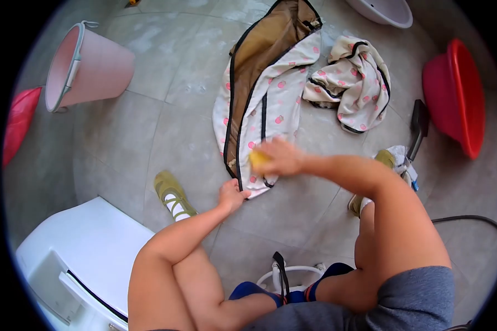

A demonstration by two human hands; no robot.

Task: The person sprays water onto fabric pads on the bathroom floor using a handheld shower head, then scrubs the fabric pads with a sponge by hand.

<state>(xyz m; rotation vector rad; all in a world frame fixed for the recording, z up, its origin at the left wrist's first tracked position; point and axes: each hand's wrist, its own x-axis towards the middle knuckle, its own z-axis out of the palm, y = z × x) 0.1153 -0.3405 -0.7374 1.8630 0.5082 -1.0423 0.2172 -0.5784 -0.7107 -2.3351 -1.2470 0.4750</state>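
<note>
A long white fabric cover [281,94] with pink prints, black edging and a brown lining lies spread on the tiled floor. At its near corner my left hand [233,196] pinches the edge of the fabric. My right hand [280,156], slightly blurred, is closed on a yellow block [258,161] resting against the printed side of the cover. Right of the cover sits a crumpled second piece [363,85] of the same printed fabric.
A pink bucket [102,69] lies on its side at upper left. At right are a red basin [447,96] on edge, a black-handled tool [418,127] and a dark hose [472,218]. A pale basin [389,12] is at the top; a white fixture [102,248] stands lower left.
</note>
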